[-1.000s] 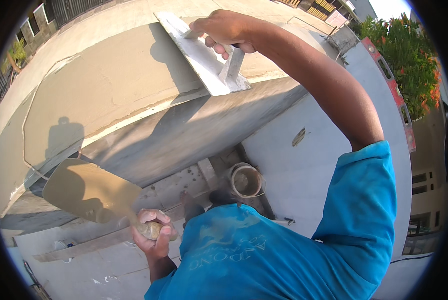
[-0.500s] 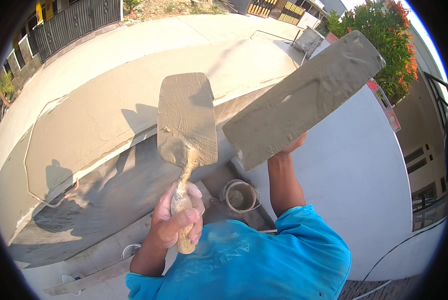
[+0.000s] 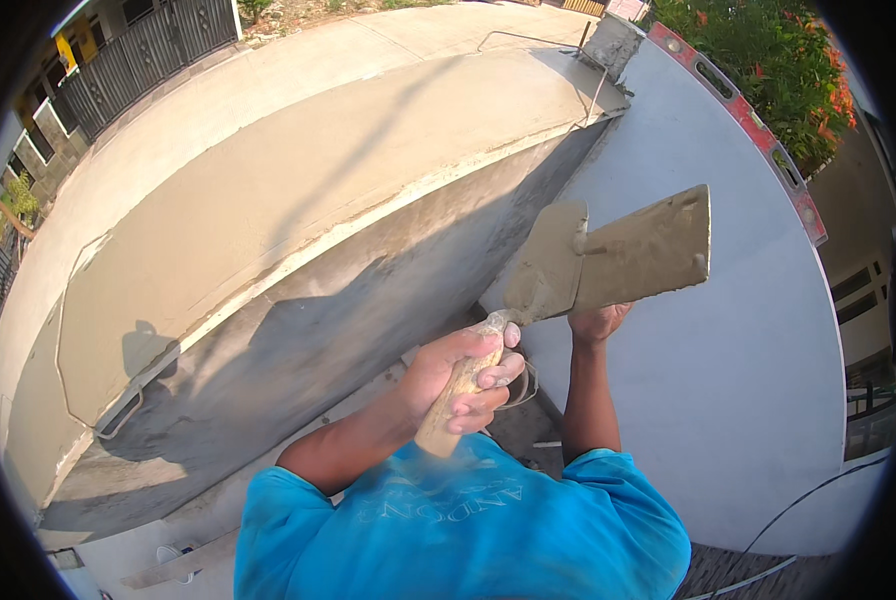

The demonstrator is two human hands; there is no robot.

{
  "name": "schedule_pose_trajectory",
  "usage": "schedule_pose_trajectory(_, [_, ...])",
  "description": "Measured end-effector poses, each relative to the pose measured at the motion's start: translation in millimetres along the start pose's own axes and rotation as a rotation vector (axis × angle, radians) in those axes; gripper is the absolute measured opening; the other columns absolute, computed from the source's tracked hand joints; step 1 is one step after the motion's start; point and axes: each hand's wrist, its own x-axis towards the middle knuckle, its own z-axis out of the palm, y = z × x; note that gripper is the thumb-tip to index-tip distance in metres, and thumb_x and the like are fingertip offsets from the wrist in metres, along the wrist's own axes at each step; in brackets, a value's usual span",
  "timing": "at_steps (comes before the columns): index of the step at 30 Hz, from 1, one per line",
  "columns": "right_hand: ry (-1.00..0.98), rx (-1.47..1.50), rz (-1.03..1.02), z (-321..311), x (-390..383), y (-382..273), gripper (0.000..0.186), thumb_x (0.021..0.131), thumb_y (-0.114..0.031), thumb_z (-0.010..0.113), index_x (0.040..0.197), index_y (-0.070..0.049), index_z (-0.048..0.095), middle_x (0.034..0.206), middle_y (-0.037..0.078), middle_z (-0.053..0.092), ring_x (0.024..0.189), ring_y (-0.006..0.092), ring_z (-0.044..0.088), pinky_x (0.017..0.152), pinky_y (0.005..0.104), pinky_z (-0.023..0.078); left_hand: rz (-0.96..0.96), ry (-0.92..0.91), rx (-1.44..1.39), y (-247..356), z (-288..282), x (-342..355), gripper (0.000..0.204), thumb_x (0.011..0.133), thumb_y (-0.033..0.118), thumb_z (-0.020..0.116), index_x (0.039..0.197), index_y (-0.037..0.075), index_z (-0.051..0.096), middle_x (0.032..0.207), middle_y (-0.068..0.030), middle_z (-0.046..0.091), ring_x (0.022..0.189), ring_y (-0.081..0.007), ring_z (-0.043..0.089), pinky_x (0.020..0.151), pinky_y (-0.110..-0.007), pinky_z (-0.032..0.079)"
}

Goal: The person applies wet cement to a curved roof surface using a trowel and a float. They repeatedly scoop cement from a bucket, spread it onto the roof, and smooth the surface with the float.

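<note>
My left hand is wrapped round the wooden handle of a trowel, whose broad blade is coated in grey mortar. The blade lies across the near left end of a mortar-covered plastering float, overlapping it and apparently touching. My right hand grips the float from beneath; its fingers are mostly hidden under the board. A bucket stands low behind my left hand, with only part of its rim and handle showing.
A wall top with smooth wet-looking mortar curves along the left, edged by a bent metal rod. At right is a broad pale wall surface with a red spirit level along its far edge. Leafy bushes grow beyond.
The trowel has swung right and tilted, so its blade now overlaps the float. The float has come lower and closer to level, turned at a different angle. My view has shifted slightly.
</note>
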Motion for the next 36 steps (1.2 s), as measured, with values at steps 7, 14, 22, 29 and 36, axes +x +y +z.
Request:
schedule_pose_trajectory(7, [-0.123, -0.509, 0.097, -26.6, -8.8, -24.0, 0.043, 0.090, -0.036, 0.068, 0.106, 0.004, 0.068, 0.095, 0.009, 0.068, 0.084, 0.0171, 0.064, 0.075, 0.0311, 0.051, 0.044, -0.060, 0.029, 20.0, 3.8, 13.8, 0.022, 0.100, 0.016, 0.043, 0.118, 0.004, 0.041, 0.082, -0.0104, 0.047, 0.048, -0.0171, 0.050, 0.035, -0.033, 0.048])
schedule_pose_trajectory(14, [0.131, 0.277, -0.143, 6.6, 50.2, -42.8, 0.032, 0.094, -0.021, 0.055, 0.113, 0.004, 0.059, 0.094, 0.009, 0.064, 0.083, 0.0163, 0.063, 0.069, 0.0325, 0.054, -0.029, 0.124, -0.032, 5.8, -36.6, 27.3, 0.021, 0.100, 0.017, 0.042, 0.117, 0.004, 0.043, 0.081, -0.0093, 0.048, 0.047, -0.0166, 0.049, 0.034, -0.032, 0.046])
schedule_pose_trajectory(22, [-0.118, -0.419, 0.055, -7.5, -7.7, 8.6, 0.029, 0.093, -0.024, 0.060, 0.105, 0.003, 0.062, 0.091, 0.006, 0.063, 0.076, 0.0116, 0.059, 0.066, 0.0249, 0.047, -0.014, -0.003, -0.022, 16.8, -14.2, 37.6, 0.024, 0.099, 0.017, 0.044, 0.118, 0.003, 0.041, 0.079, -0.0101, 0.047, 0.049, -0.0168, 0.050, 0.035, -0.031, 0.046])
schedule_pose_trajectory(29, [0.240, -0.022, 0.502, -21.5, -17.8, -13.2, 0.021, 0.095, -0.017, 0.059, 0.103, 0.001, 0.054, 0.080, 0.004, 0.055, 0.067, 0.0099, 0.051, 0.063, 0.0257, 0.045, 0.468, 0.256, 1.242, 44.1, -13.0, 55.2, 0.020, 0.092, 0.009, 0.057, 0.105, 0.003, 0.042, 0.081, -0.0067, 0.054, 0.053, -0.0115, 0.054, 0.047, -0.025, 0.045])
schedule_pose_trajectory(36, [-0.278, -0.567, -0.331, 20.8, 36.1, -37.5, 0.039, 0.083, -0.004, 0.066, 0.116, 0.007, 0.047, 0.102, 0.024, 0.063, 0.087, 0.0334, 0.064, 0.077, 0.0424, 0.052, 0.724, 0.256, 1.304, 103.6, -56.6, 93.8, 0.030, 0.089, 0.005, 0.067, 0.113, 0.004, 0.048, 0.089, -0.0076, 0.059, 0.074, -0.0139, 0.057, 0.065, -0.029, 0.048])
